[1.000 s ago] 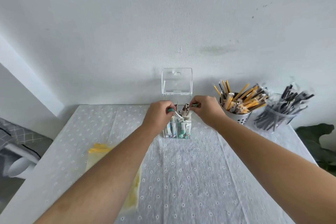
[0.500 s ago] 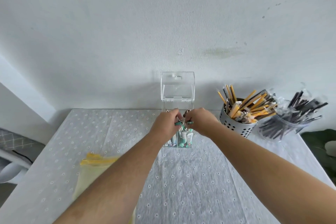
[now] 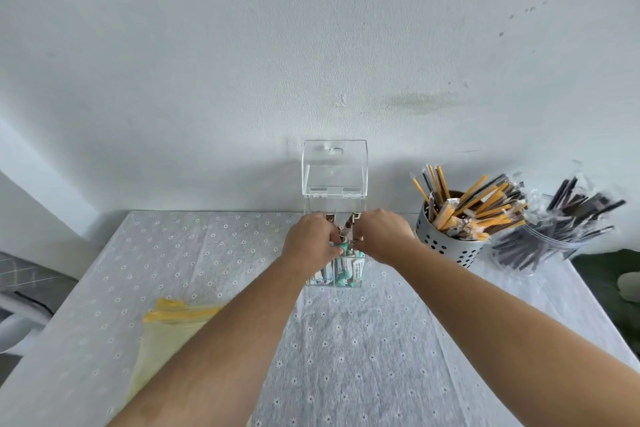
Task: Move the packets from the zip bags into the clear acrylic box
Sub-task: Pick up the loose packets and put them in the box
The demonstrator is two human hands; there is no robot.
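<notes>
The clear acrylic box (image 3: 335, 180) stands at the table's far edge against the wall, its hinged lid raised. Teal-and-white packets (image 3: 346, 273) stand packed in its lower part, and a few brown-topped ones stick up above my fingers. My left hand (image 3: 310, 242) and my right hand (image 3: 382, 234) meet over the box's open top, fingers pinched on the packet tops between them. A yellowish zip bag (image 3: 166, 329) with a yellow seal lies flat on the cloth at the left, partly under my left forearm.
A perforated metal cup (image 3: 446, 244) of yellow and dark wrapped sticks stands right of the box. Beside it is a clear jar (image 3: 543, 246) of dark wrapped sticks. A white dotted tablecloth (image 3: 346, 340) covers the table. A green plant leaf (image 3: 609, 284) shows at the right edge.
My hands came closer together over the box and sank a little into its top, pressing the packets down. The view tilted slightly; the zip bag stayed where it was.
</notes>
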